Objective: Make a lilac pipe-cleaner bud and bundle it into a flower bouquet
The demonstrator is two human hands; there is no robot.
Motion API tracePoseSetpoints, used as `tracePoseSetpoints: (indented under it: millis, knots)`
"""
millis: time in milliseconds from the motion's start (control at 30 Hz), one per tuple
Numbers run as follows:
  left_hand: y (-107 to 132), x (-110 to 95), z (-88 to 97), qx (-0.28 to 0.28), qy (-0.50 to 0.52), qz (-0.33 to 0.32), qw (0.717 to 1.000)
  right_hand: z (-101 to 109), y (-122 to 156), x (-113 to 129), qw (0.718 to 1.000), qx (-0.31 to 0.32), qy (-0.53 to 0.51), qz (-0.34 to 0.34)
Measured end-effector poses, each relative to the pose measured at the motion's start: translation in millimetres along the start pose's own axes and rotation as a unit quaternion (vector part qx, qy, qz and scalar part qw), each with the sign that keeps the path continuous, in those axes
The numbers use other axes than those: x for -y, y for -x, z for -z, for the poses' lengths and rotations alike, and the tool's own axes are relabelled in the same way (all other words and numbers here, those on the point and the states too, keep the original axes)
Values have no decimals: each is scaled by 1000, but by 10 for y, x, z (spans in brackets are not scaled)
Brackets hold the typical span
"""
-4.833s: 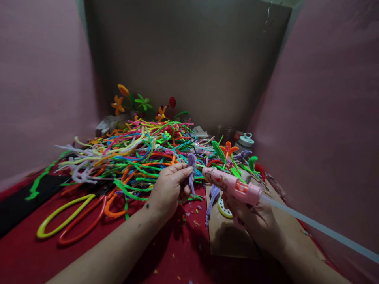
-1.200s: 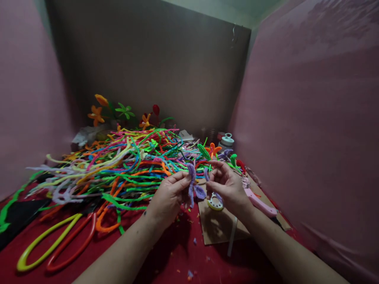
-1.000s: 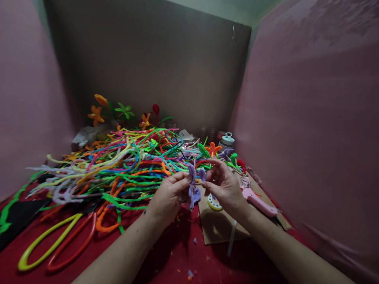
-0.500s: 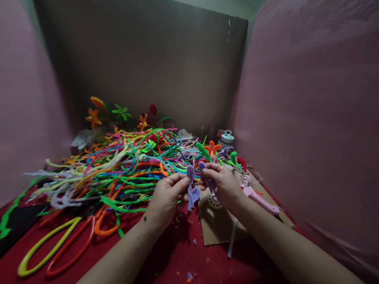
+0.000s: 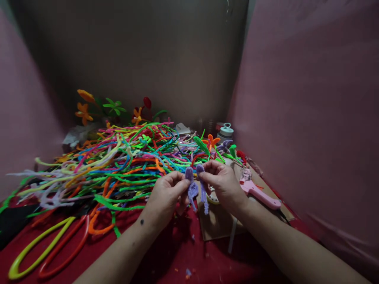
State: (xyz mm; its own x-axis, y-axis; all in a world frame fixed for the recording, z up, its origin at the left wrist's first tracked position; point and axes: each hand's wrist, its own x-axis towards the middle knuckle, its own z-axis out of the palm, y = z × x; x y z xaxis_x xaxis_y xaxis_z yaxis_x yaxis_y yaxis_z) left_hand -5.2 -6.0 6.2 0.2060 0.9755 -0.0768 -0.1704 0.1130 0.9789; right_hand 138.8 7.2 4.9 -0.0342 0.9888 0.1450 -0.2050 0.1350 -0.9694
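Observation:
Between thumb and fingers, my left hand point(image 5: 171, 191) pinches a purple pipe-cleaner petal point(image 5: 191, 187) with a curled lower part. My right hand point(image 5: 223, 181) pinches a second purple pipe-cleaner piece point(image 5: 203, 193), looped at the top with a tail hanging down. The two pieces are held upright side by side, close together, with a narrow gap between their tops. Beneath my right hand, a pale yellow roll with a holed rim point(image 5: 213, 197) is partly hidden on the cardboard point(image 5: 214, 225).
A large heap of coloured pipe cleaners point(image 5: 127, 169) spreads left. Scissors with yellow and red handles point(image 5: 63, 252) lie front left. A pink glue gun point(image 5: 262, 194) rests on the right with a glue stick point(image 5: 232, 236) nearby. Pipe-cleaner flowers point(image 5: 83, 113) and a lidded bottle point(image 5: 226, 132) stand behind.
Both purple pieces have come closer together, and the right one has turned so its looped top and hanging tail show. The view has tilted slightly.

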Motion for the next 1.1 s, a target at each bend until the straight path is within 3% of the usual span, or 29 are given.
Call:
tracePoseSetpoints:
  millis: [267, 500, 1100]
  knots:
    - [-13, 8, -7, -4, -15, -9, 1000, 27, 46, -31, 998, 14, 60, 33]
    - [1, 2, -25, -33, -87, -41, 995, 11, 63, -18, 997, 12, 66, 25]
    - [19, -25, -49, -47, -140, -57, 987, 26, 68, -51, 991, 17, 123, 48]
